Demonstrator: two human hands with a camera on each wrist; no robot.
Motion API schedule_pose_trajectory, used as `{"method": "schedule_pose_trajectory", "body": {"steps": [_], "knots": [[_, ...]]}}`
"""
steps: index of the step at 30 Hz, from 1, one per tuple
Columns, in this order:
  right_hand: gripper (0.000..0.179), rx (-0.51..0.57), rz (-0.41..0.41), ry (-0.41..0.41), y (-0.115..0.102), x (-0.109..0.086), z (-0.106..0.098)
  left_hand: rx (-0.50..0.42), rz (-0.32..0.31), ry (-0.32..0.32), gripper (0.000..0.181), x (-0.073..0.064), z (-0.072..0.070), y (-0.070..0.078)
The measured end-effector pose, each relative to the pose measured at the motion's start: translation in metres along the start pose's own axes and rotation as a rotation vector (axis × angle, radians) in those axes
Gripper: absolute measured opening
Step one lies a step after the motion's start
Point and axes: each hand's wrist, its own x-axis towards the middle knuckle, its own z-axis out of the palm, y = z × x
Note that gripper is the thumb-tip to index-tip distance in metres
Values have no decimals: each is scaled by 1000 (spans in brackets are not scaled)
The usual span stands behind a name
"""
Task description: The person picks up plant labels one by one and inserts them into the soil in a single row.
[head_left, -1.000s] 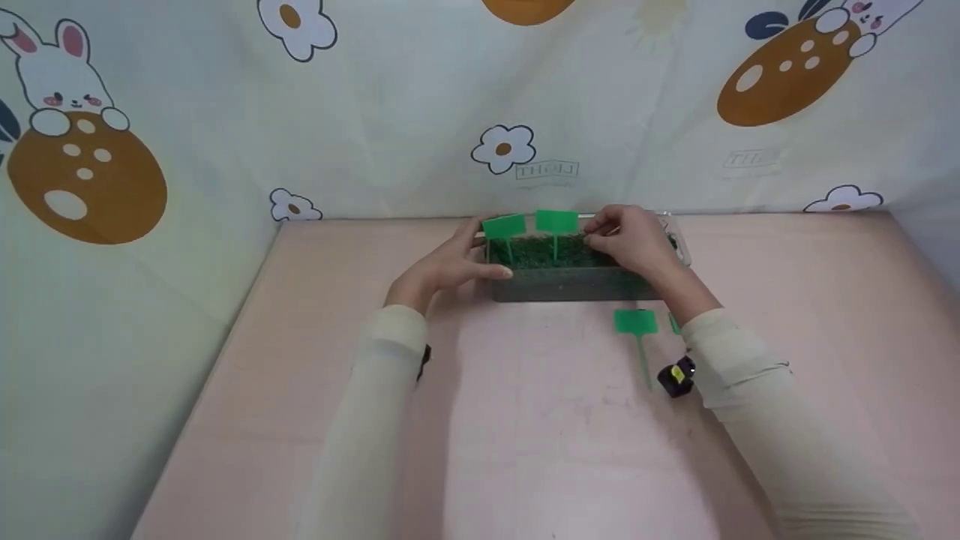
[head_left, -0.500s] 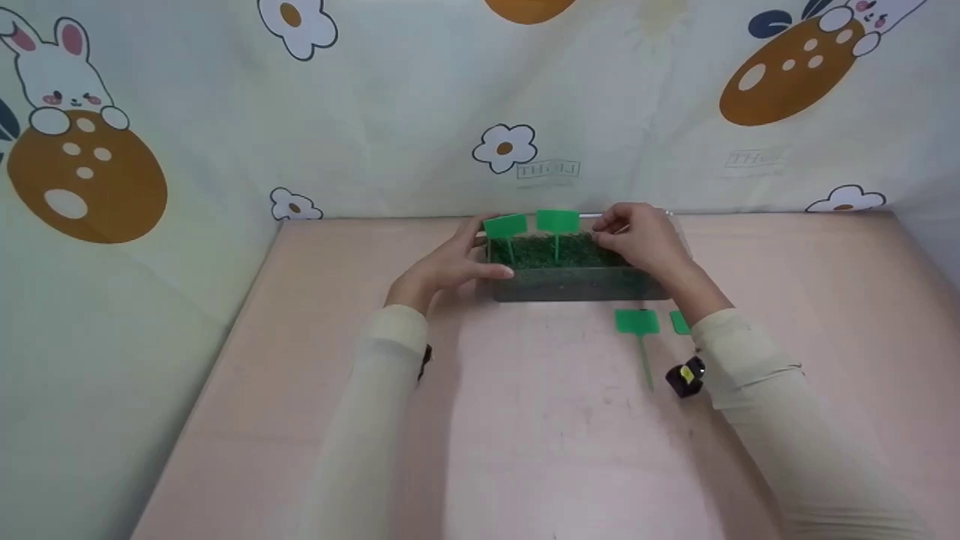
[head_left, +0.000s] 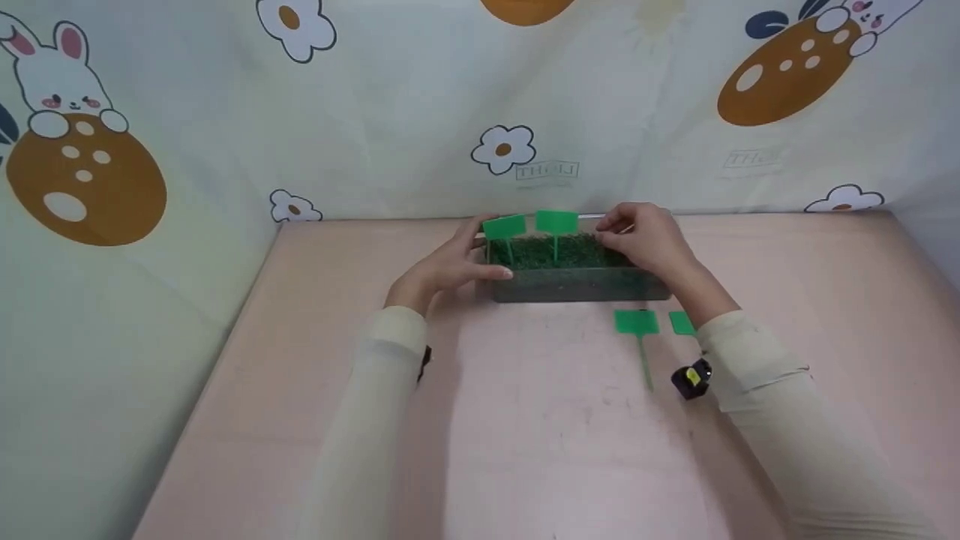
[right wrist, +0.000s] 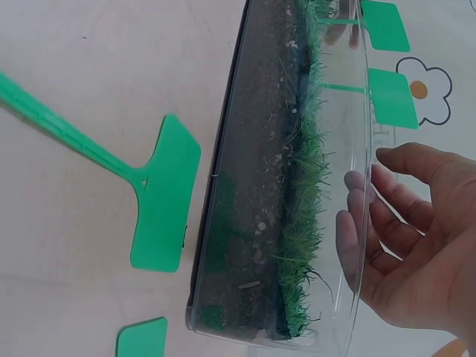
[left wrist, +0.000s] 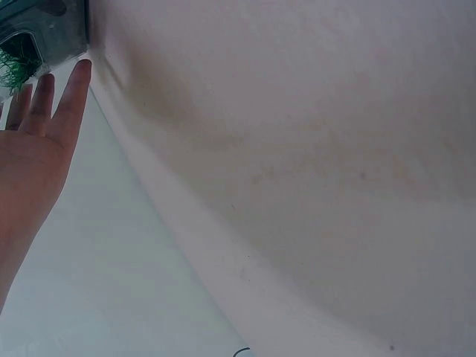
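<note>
A clear planter box [head_left: 581, 285] holds dark soil topped with green grass [head_left: 585, 251]. Two green plant labels stand in the grass, a tilted one at the left [head_left: 505, 226] and another beside it [head_left: 556, 222]. My left hand [head_left: 442, 262] holds the box's left end, thumb along the front wall and fingers toward the back; in the left wrist view its fingers [left wrist: 68, 111] look straight. Over the right part hovers my right hand [head_left: 649, 236]; in the right wrist view its fingers [right wrist: 401, 223] are loosely bent beside the clear wall, with nothing visible between them.
On the pink table [head_left: 525, 420], in front of the box, lies a green plant label [head_left: 636, 322]. Another label [head_left: 681, 322] lies to its right, partly hidden by my right arm. A cloth backdrop [head_left: 405, 112] with printed bunnies and flowers rises right behind the box.
My right hand has shifted slightly right, away from the standing labels, uncovering more grass and more of the second label on the table. The left hand and the box stay put.
</note>
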Motion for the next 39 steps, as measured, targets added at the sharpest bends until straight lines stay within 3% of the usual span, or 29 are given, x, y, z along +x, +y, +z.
{"method": "schedule_pose_trajectory", "body": {"steps": [17,39], "knots": [[22,12,22,-11,2,-7,-7,-47,-11,-6,95,-2,-1,0],[25,-16,-20,-9,6,-23,-15,5,-24,0,94,2,-1,-2]]}}
